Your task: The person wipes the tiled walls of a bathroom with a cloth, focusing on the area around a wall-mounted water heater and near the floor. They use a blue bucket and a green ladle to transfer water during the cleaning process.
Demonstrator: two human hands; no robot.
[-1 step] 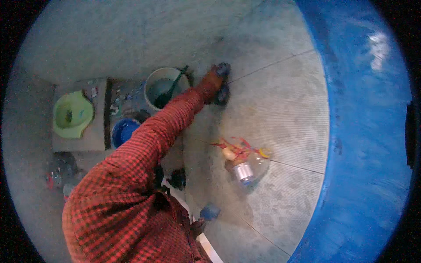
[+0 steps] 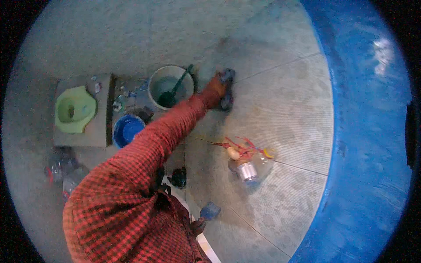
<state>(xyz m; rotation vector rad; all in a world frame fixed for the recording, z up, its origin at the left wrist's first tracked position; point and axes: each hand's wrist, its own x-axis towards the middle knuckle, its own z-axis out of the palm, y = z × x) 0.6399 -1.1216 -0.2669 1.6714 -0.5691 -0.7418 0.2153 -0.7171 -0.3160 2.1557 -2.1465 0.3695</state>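
Note:
My left hand [image 2: 218,87], at the end of a red checked sleeve, reaches out to a pale ribbed tiled surface [image 2: 289,127]. Its fingers are wrapped round a dark grey-blue bundle, apparently a cloth [image 2: 227,103], which seems to press on the tiles. Close by stands a pale bucket [image 2: 189,78] with a dark green long-handled tool [image 2: 179,84] leaning in it. My right hand [image 2: 197,226] is low beside my body, closed on a flat blue-grey piece [image 2: 210,211] whose kind I cannot make out.
A clear bottle [image 2: 264,164], a silver can [image 2: 247,171] and red strips [image 2: 245,147] lie together on the tiles. At left are a green squat toilet pan [image 2: 83,107], a blue tub [image 2: 128,129] and clear bottles [image 2: 57,171]. A blue panel [image 2: 355,131] curves along the right.
The left hand and the cloth have shifted slightly down and to the right. The whole view has moved a little too. The right hand still holds the blue-grey piece.

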